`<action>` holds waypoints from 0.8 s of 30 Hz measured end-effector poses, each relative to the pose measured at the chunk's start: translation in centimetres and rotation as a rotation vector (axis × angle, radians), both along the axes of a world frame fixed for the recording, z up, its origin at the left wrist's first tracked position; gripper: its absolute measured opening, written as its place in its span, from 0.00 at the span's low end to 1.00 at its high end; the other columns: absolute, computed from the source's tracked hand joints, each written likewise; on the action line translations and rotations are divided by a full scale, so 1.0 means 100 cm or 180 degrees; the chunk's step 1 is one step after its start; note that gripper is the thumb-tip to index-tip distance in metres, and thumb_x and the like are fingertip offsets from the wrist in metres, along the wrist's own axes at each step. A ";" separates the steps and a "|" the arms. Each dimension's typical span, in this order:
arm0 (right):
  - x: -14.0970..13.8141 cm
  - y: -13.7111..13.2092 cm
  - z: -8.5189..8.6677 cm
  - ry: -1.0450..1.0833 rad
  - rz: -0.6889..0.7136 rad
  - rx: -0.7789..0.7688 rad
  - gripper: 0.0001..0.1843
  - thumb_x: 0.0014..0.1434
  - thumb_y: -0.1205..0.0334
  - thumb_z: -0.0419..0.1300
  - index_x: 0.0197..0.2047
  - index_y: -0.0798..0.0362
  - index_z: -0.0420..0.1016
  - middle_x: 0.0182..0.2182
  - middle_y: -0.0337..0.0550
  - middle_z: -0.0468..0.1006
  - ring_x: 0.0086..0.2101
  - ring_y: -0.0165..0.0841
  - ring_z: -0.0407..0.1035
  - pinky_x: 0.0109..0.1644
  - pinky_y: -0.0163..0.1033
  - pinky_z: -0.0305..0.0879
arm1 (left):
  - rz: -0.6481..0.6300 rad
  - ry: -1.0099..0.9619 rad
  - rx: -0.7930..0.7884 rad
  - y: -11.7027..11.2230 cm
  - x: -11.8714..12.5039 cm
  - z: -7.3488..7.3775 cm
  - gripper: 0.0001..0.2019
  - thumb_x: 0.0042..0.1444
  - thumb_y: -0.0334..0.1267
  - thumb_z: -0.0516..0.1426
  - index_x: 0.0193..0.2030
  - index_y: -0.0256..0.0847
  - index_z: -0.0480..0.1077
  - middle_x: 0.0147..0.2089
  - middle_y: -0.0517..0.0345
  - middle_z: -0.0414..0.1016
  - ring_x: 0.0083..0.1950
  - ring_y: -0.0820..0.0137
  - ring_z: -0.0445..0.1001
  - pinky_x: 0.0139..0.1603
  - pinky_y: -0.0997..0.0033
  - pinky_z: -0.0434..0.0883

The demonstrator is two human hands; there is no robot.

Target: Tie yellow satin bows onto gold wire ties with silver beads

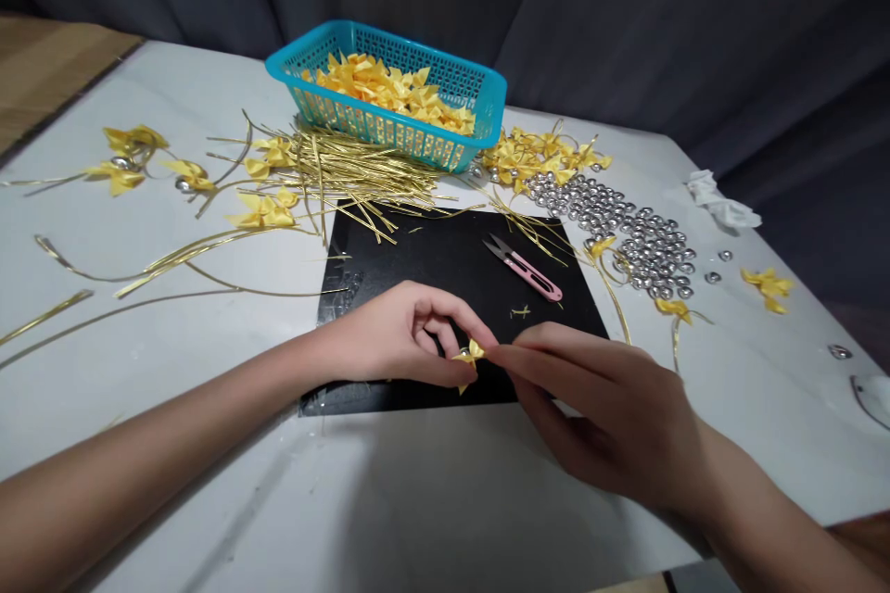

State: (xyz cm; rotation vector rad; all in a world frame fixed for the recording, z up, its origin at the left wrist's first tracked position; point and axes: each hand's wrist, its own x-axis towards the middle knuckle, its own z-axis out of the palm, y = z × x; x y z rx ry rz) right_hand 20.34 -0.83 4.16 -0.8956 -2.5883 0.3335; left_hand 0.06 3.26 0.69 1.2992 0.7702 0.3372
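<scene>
Both my hands meet over the near edge of a black mat point(445, 269). My left hand point(396, 334) is closed in a pinch on a small yellow ribbon bow point(470, 356). My right hand point(604, 398) pinches the same bow from the right with thumb and forefinger. A pink thread snipper point(525, 269) lies on the mat behind my hands, untouched.
A turquoise basket point(487, 102) full of yellow bows stands at the back. A pile of gold twist wires point(348, 167) lies before it, and several silver beads point(626, 227) spread to the right. Loose bows point(268, 211) and wires scatter left; crumpled white paper point(719, 202) far right.
</scene>
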 end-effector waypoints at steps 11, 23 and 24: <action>-0.001 0.000 0.002 -0.0062 -0.0060 -0.0092 0.09 0.59 0.74 0.50 0.38 0.57 0.69 0.30 0.43 0.72 0.25 0.24 0.64 0.25 0.28 0.58 | -0.0018 -0.0027 -0.0035 0.001 0.001 -0.001 0.13 0.47 0.35 0.63 0.41 0.37 0.74 0.25 0.60 0.75 0.21 0.81 0.68 0.21 0.84 0.60; -0.001 0.000 0.002 -0.0051 0.0045 -0.0074 0.09 0.57 0.75 0.51 0.39 0.57 0.68 0.31 0.44 0.72 0.26 0.25 0.65 0.26 0.29 0.59 | -0.0004 -0.0008 0.0010 0.001 0.000 -0.002 0.13 0.47 0.34 0.63 0.42 0.37 0.75 0.25 0.60 0.75 0.21 0.80 0.68 0.21 0.84 0.60; -0.001 0.001 0.002 -0.0069 0.0047 -0.0073 0.09 0.58 0.75 0.51 0.39 0.57 0.68 0.31 0.45 0.72 0.26 0.26 0.65 0.26 0.29 0.60 | -0.0004 -0.0004 0.0024 0.001 0.001 -0.002 0.13 0.47 0.35 0.63 0.42 0.37 0.75 0.25 0.60 0.75 0.21 0.80 0.68 0.21 0.84 0.61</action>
